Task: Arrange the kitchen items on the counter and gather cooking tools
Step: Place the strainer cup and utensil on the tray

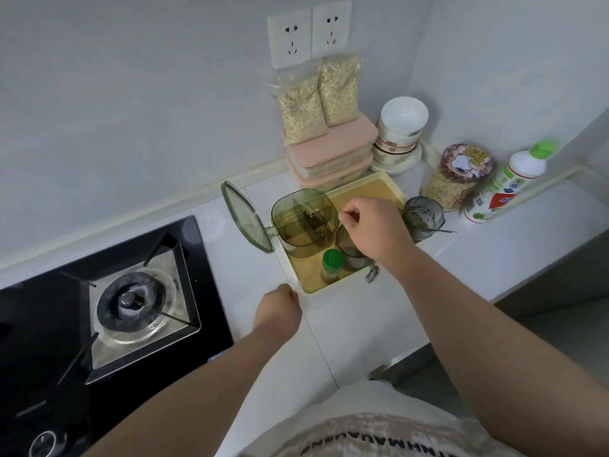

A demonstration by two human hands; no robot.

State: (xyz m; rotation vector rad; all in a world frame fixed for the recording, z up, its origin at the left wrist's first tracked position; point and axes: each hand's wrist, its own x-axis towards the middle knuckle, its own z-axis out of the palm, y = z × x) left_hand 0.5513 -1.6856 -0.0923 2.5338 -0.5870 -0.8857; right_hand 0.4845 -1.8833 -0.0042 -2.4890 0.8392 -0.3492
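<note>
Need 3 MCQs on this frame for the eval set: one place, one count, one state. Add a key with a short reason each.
1. Where does the green-capped bottle stand?
A. In the yellow tray, near its front edge
B. On the stove
C. On top of the pink boxes

2. How many socket plates are on the wall?
A. One
B. Two
C. Four

3. What state is the lid of the seasoning box in?
A. Shut
B. Taken off, lying flat in the tray
C. Open, swung out to the left

Key:
1 A: the bottle sits inside the tray's rim, at the near end.
2 B: two plates hang side by side.
3 C: the lid stands on its hinge to the left of the box, and the compartments are exposed.
</note>
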